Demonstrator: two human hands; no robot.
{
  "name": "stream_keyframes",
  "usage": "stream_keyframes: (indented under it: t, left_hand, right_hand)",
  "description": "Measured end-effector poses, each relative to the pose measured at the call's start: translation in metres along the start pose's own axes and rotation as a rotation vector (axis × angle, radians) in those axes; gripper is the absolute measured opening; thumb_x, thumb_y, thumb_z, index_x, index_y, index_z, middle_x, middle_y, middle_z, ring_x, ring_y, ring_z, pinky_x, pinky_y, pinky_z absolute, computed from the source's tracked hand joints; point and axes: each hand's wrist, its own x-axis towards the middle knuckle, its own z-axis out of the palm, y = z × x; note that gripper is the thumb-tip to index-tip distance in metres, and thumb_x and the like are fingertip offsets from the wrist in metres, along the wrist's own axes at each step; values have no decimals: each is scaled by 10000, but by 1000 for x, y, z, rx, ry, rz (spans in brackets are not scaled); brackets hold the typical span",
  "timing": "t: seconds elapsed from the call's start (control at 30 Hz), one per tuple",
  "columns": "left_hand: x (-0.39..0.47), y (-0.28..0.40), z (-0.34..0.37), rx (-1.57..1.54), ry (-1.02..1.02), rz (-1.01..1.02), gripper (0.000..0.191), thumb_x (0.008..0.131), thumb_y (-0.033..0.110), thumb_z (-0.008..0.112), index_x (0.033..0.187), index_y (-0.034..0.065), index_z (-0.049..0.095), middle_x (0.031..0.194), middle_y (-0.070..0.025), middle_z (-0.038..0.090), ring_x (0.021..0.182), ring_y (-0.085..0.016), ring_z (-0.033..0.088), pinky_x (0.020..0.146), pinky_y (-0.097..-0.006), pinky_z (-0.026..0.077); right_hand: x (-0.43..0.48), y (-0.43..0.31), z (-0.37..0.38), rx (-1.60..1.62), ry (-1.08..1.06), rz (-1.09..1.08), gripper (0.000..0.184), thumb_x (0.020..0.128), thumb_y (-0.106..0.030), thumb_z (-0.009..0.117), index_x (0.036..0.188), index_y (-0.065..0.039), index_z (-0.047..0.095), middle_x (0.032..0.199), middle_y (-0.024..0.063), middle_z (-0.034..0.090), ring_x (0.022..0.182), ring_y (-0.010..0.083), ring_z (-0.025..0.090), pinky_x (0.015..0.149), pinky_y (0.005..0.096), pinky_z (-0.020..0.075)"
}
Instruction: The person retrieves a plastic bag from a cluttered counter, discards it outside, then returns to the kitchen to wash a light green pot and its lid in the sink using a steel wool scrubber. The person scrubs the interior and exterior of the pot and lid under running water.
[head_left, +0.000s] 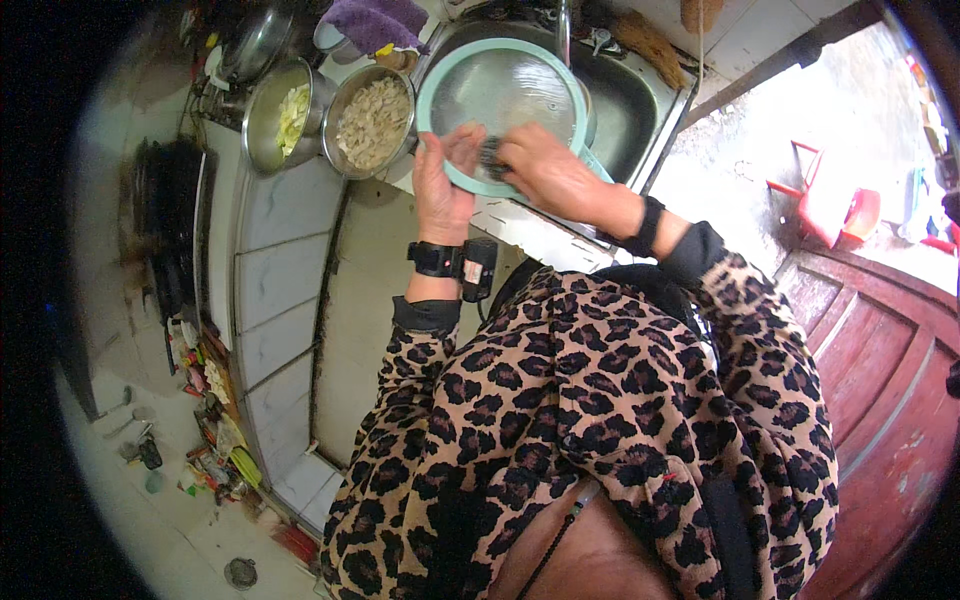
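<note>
A glass pot lid (510, 90) with a pale green rim is held tilted over the metal sink, beneath the tap. My left hand (445, 180) grips the lid's near left edge, its thumb outside the rim and its fingers showing through the glass. A dark scouring pad (493, 157), slightly blurred, is pressed to the lid's lower part by my right hand (551, 171). The glass looks wet. At the lid's lower right a green handle-like part (595, 163) sticks out, partly hidden by my right wrist.
Left of the sink (637, 112) stand a steel bowl of pale sliced food (373, 127) and a steel bowl with cut leafy vegetable (291, 124). A purple cloth (379, 22) lies behind them. On the right are a red wooden door (885, 360) and red plastic stools (832, 214).
</note>
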Motion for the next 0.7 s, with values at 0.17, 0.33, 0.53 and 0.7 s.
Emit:
stream_keyframes:
  t: [0.17, 0.33, 0.53, 0.7]
  left_hand:
    - [-3, -2, -12, 98, -131, -17, 504, 872, 388, 543, 1057, -79, 503, 982, -194, 615, 913, -283, 624, 798, -377, 544]
    - [-1, -23, -6, -6, -40, -82, 575, 874, 440, 503, 1133, -72, 477, 1036, -211, 598, 960, -297, 609, 858, -385, 515]
    - [7, -7, -26, -10, -122, -96, 574, 875, 451, 494, 1135, -57, 428, 1027, -226, 590, 915, -313, 621, 795, -397, 545]
    - [6, -22, -27, 152, -118, -122, 627, 878, 486, 466, 1135, -86, 478, 1073, -199, 583, 1011, -286, 577, 893, -395, 477]
  right_hand:
    - [9, 60, -33, -258, 83, 388, 223, 728, -73, 623, 934, -12, 567, 924, 159, 543, 872, 347, 510, 768, 411, 433]
    - [37, 25, 16, -104, -101, -94, 172, 676, -124, 614, 811, -24, 575, 857, 163, 552, 847, 338, 517, 734, 419, 427]
    - [-22, 33, -16, -131, -188, -60, 145, 701, -94, 587, 825, -19, 585, 847, 149, 545, 815, 320, 531, 712, 411, 443]
    - [30, 59, 2, -157, -94, 192, 198, 733, -107, 605, 892, 11, 594, 902, 170, 541, 893, 340, 504, 784, 401, 427]
